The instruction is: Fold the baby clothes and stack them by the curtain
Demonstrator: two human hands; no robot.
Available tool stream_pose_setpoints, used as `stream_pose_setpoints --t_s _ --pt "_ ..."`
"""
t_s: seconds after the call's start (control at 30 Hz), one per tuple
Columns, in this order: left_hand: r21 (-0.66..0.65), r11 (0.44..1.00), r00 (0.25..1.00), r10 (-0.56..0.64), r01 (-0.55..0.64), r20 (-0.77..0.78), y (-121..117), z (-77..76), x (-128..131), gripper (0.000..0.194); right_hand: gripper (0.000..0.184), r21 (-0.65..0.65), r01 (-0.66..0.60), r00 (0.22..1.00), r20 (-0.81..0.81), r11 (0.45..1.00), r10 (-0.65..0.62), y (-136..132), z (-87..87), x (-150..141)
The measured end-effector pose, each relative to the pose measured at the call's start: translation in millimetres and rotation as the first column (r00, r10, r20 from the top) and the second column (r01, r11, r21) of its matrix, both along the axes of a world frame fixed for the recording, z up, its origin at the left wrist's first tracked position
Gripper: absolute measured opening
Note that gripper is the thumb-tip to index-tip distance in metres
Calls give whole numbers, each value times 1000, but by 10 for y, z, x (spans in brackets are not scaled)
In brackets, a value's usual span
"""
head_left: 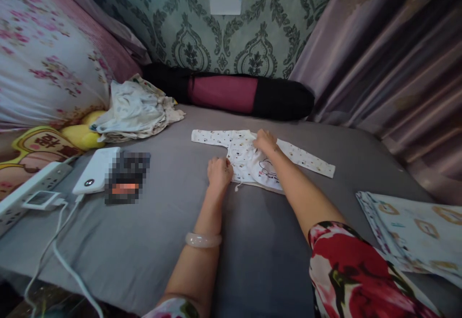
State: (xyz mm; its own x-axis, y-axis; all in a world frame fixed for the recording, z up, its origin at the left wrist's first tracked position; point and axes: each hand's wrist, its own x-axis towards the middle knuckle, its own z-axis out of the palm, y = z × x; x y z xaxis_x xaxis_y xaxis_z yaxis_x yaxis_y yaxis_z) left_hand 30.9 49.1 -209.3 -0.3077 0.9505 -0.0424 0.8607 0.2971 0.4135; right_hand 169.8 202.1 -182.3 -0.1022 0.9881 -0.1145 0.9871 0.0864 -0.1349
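Observation:
A small white baby shirt [240, 157] with a scattered print lies spread on the grey bed sheet, both sleeves stretched outward. At its left side edge, my left hand [219, 170] has its fingers pinched on the fabric. My right hand [265, 141] is closed on the shirt near the neckline, where the front flap is bunched. A thin tie string [237, 188] hangs out from the hem. The exact fold of cloth under the right fingers is hidden by the hand.
A pile of light clothes [135, 108] sits at the back left. Left of me are a power strip [39, 188], a white power bank [96, 170] and cables. A long black and maroon bag [224, 93] lies along the wall; folded printed cloth [415, 231] rests at the right.

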Motion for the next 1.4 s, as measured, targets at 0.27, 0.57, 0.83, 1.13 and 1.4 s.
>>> stream_pose_setpoints --t_s 0.27,0.57,0.83,1.13,1.4 --pt "-5 1000 1000 -6 6 15 -3 15 -11 28 41 29 26 999 32 999 -27 -175 -45 -72" --pt "59 998 1000 -19 20 -23 8 -36 -4 30 43 98 -360 930 -40 928 365 -627 -234 -439" --pt "19 999 999 -34 33 29 -4 -15 -43 28 68 -35 -241 960 -154 970 233 -454 -431 -578" --pt "6 1000 993 -27 27 118 34 -30 -84 24 65 75 -129 984 -112 989 137 -151 -517 -552" --pt "73 997 997 -20 14 81 59 -17 -79 22 53 32 -148 928 -342 988 150 25 -187 -379"
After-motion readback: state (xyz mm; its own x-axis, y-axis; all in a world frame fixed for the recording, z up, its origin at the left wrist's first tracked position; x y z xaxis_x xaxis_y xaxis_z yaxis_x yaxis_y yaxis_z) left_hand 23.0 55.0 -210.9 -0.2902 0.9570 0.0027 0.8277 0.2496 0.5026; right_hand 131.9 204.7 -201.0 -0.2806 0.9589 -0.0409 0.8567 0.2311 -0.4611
